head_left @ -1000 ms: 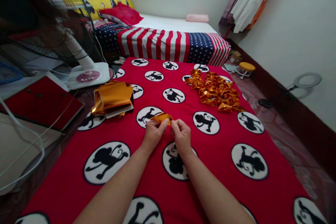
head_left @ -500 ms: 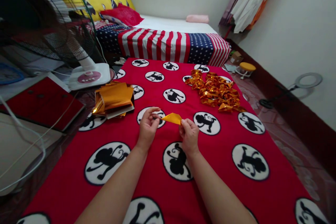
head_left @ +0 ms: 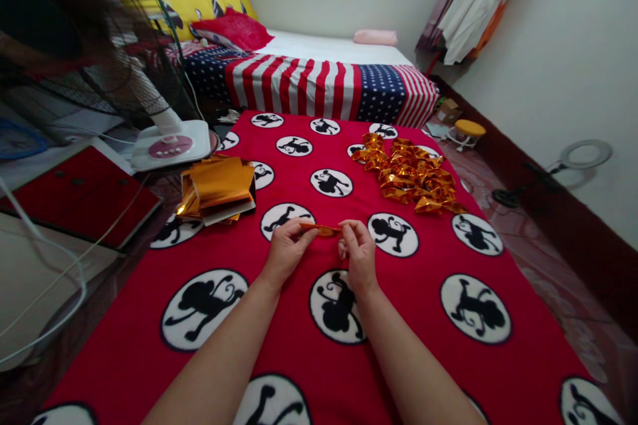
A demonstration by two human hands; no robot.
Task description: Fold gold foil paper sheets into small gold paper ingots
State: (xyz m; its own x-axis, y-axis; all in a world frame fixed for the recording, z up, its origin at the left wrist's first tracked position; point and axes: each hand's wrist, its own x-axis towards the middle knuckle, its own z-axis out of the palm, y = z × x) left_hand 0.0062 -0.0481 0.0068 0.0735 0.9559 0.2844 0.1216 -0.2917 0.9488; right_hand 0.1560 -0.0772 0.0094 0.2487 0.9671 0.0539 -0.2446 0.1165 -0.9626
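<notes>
Between my two hands, above the red cloth (head_left: 279,176) with its monkey circles, is a narrow folded piece of gold foil paper (head_left: 326,231). My left hand (head_left: 288,244) pinches its left end between thumb and fingers. The right end is pinched by my right hand (head_left: 357,247), its other fingers curled. The paper is seen nearly edge-on, so its folds are hard to make out. To the left lies a stack of flat gold foil sheets (head_left: 224,182). Farther off on the right is a heap of folded gold foil pieces (head_left: 413,172).
A fan (head_left: 172,139) with blurred blades stands at the left, beside a red-topped box (head_left: 84,192) and white cables. Behind the cloth is a bed with a striped and starred cover (head_left: 309,83). A yellow stool (head_left: 470,127) and a ring-shaped stand (head_left: 585,154) are at the right.
My left hand has gone from loosely spread fingers to a pinch on the paper's left end. The paper has turned from showing a broad pointed face to nearly edge-on.
</notes>
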